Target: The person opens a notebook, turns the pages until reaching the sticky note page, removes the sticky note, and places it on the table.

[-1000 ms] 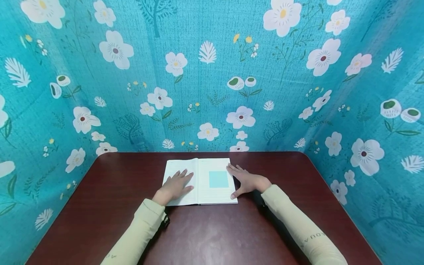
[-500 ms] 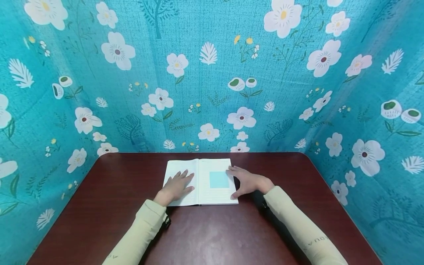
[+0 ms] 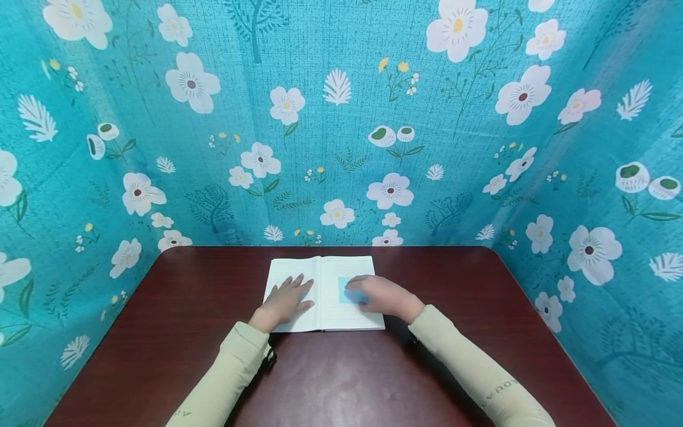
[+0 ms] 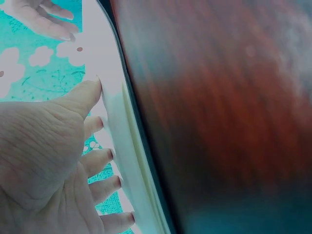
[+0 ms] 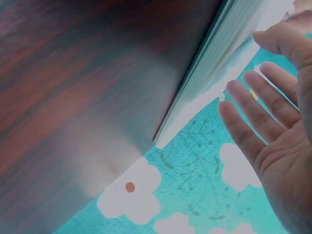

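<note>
An open notebook [image 3: 331,317] with white lined pages lies on the table, and a light blue square, like a sticky note [image 3: 344,295], sits on its right page. My left hand [image 3: 284,302] rests on the left page with fingers spread; its fingertips [image 4: 109,155] meet the paper in the left wrist view. Over the right page is my right hand [image 3: 385,295], which partly covers the blue square in the head view. From the right wrist, the right hand's fingers [image 5: 253,105] look extended above the page, with nothing held between them.
The dark reddish-brown table [image 3: 320,379] has rounded far corners. A turquoise curtain [image 3: 341,160] with white flowers hangs behind it and along both sides. The notebook lies close to the table's far edge.
My right hand has moved left from the notebook's right edge to over the blue square. The left hand stays on the left page.
</note>
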A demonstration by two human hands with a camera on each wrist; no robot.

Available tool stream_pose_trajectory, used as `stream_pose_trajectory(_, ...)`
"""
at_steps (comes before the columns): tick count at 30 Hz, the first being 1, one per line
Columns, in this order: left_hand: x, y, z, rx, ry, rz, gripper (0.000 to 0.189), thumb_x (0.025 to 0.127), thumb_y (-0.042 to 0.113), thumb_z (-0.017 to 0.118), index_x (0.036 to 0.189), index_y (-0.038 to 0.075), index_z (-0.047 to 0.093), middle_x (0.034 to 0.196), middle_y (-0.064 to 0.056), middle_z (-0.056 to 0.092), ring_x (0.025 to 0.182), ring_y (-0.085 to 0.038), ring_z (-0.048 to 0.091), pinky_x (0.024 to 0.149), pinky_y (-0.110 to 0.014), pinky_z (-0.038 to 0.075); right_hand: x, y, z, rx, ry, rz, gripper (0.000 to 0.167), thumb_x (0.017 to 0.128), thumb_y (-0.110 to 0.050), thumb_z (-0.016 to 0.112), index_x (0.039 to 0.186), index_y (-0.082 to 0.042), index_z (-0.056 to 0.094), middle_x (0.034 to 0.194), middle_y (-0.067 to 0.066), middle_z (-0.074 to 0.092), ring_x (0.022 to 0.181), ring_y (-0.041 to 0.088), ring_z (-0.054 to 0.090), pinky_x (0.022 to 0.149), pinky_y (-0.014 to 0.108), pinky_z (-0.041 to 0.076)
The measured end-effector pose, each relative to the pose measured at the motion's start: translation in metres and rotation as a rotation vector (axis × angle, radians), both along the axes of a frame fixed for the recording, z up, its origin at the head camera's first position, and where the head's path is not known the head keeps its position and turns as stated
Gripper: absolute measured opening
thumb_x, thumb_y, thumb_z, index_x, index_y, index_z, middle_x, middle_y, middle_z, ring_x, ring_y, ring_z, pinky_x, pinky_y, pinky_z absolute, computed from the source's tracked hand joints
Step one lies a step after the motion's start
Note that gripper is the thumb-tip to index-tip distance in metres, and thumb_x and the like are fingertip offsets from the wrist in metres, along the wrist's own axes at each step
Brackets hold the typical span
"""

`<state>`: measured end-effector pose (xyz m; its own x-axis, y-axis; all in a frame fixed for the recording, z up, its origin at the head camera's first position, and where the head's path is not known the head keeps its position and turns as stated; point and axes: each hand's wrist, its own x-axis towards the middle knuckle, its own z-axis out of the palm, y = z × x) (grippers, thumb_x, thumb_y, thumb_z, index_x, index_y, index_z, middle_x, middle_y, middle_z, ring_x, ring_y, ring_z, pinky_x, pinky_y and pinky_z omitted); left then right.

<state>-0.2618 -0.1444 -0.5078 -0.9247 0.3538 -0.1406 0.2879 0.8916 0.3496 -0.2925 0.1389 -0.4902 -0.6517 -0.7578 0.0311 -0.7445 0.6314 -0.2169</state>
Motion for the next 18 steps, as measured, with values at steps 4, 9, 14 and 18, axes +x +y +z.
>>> stream_pose_trajectory(4,0.000,0.001,0.000,-0.007,0.002,0.003,0.061,0.104,0.037,0.056,0.158,0.014,0.039,0.166,-0.017,0.028,0.152,-0.045,0.024,0.117,-0.071,0.022,0.005,-0.008,-0.001,0.052,0.086,0.028,0.041,0.086,-0.001,0.073,0.126,-0.011,0.072,0.123,0.005,0.072,0.113,0.017,0.067,0.095,0.033,0.057)
stream_pose_trajectory(9,-0.001,0.001,0.000,-0.021,0.003,0.007,0.061,0.105,0.038,0.056,0.158,0.015,0.039,0.166,-0.016,0.029,0.152,-0.045,0.024,0.116,-0.071,0.022,0.007,-0.013,-0.005,0.111,0.165,0.046,0.036,0.088,-0.001,0.070,0.122,-0.013,0.075,0.117,0.003,0.074,0.105,0.015,0.070,0.089,0.029,0.058)
stream_pose_trajectory(14,-0.002,0.001,-0.001,-0.031,-0.001,0.015,0.061,0.104,0.039,0.055,0.159,0.016,0.038,0.166,-0.015,0.028,0.152,-0.044,0.024,0.117,-0.070,0.022,0.008,-0.016,-0.007,0.134,0.204,0.047,0.033,0.089,-0.001,0.069,0.119,-0.012,0.076,0.114,0.004,0.076,0.103,0.016,0.071,0.089,0.029,0.059)
stream_pose_trajectory(18,-0.002,0.000,-0.002,-0.027,0.004,0.013,0.061,0.104,0.040,0.055,0.159,0.016,0.038,0.166,-0.015,0.027,0.152,-0.044,0.024,0.118,-0.069,0.022,0.009,-0.019,-0.009,0.165,0.224,0.027,0.032,0.091,-0.001,0.068,0.119,-0.013,0.076,0.113,0.004,0.076,0.103,0.016,0.072,0.088,0.030,0.059)
